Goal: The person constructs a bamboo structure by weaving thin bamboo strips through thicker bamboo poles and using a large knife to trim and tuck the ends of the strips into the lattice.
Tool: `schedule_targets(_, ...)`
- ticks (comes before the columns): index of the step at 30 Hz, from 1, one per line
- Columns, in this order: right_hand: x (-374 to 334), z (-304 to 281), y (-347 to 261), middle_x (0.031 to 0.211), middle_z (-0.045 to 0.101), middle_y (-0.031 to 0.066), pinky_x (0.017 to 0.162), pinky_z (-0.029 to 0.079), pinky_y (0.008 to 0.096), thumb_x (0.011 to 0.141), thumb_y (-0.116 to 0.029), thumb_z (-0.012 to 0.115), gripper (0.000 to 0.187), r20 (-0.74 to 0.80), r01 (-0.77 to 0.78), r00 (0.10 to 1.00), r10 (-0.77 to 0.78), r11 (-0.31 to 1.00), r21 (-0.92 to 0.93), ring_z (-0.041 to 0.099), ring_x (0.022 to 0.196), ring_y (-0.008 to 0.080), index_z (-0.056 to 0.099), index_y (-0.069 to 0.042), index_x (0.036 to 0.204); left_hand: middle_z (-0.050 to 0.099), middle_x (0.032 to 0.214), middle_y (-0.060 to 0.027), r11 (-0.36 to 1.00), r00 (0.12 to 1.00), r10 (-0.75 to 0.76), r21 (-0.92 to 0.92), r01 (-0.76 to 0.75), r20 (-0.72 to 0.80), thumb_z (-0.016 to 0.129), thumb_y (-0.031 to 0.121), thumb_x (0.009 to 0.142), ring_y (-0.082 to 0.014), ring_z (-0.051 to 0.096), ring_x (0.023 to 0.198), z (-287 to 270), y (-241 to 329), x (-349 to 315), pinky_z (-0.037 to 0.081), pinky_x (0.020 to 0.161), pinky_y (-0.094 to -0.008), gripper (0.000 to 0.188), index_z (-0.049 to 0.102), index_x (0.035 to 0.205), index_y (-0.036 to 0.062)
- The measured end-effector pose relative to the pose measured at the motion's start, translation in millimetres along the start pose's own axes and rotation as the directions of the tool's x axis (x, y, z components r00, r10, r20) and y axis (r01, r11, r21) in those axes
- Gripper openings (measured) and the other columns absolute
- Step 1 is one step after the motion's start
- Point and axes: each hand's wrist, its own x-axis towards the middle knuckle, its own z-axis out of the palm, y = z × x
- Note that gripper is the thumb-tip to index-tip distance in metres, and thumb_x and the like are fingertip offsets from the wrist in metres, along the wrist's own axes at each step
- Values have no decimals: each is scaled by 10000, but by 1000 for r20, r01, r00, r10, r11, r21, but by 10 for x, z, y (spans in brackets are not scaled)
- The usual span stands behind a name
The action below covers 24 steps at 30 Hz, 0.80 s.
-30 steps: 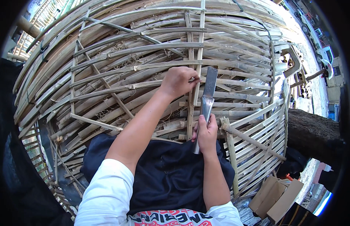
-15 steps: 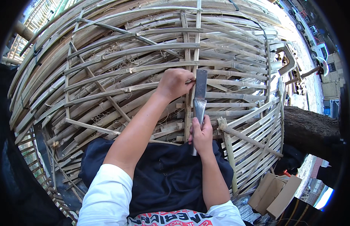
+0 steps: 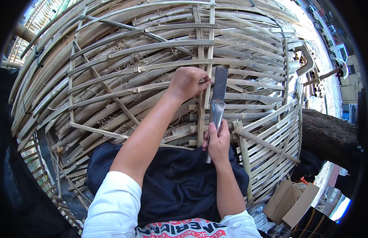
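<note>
My right hand point(image 3: 217, 142) is wrapped around the shiny tubular metal handle of a flat-bladed tool point(image 3: 220, 85), its dark rectangular blade pointing away from me. The blade stands just right of my left hand point(image 3: 189, 83), apart from its fingertips. Thumb and forefinger of that left hand pinch together beside an upright bamboo strip point(image 3: 210, 51); whatever lies between them is too small to name. Crosswise bamboo slats point(image 3: 160, 68) meet this strip, forming a lattice panel in front of me. Dark cloth point(image 3: 172, 174) covers my lap below both hands.
Split bamboo pieces point(image 3: 112, 113) lie heaped under the lattice. A smaller slatted panel point(image 3: 271, 148) stands at the right, with an open cardboard box point(image 3: 291, 202) below it. Farther right are a thick tree trunk point(image 3: 328, 135) and a parked truck point(image 3: 337, 51).
The tool has shifted slightly right, so its blade no longer overlaps the upright strip. My left fingertips have moved a little right and stay pinched. The whole view has shifted slightly.
</note>
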Motion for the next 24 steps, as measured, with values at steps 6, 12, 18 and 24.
schedule_targets(6,24,-18,-4,626,517,18,378,413,244,1014,-259,552,252,4,-53,999,53,996,-71,514,430,83,493,-24,1082,721,800,-93,1000,1000,-28,8,28,-5,787,149,709,-278,700,741,-12,40,6,559,672,-369,124,736,809,96)
schedule_targets(12,9,1,13,643,523,28,370,416,238,1029,-258,525,237,1,-38,999,38,995,-89,512,426,86,479,-33,1085,687,718,-93,1000,999,-12,-13,11,-31,768,211,734,-292,678,703,21,4,4,541,645,-395,107,725,775,123)
schedule_targets(18,22,-24,-10,636,520,25,382,420,241,1019,-249,537,251,9,-50,999,50,997,-57,521,433,86,489,-20,1111,702,751,-93,1000,1000,-11,-2,11,-8,782,198,723,-284,686,717,-17,23,17,544,649,-385,120,730,782,108)
schedule_targets(24,0,-1,10,637,522,27,382,421,245,1021,-238,527,244,-9,-21,1000,20,997,-79,520,433,88,488,-17,1116,715,774,-86,1000,1000,-3,23,3,4,791,170,719,-273,695,724,0,-2,7,550,650,-372,122,738,802,100)
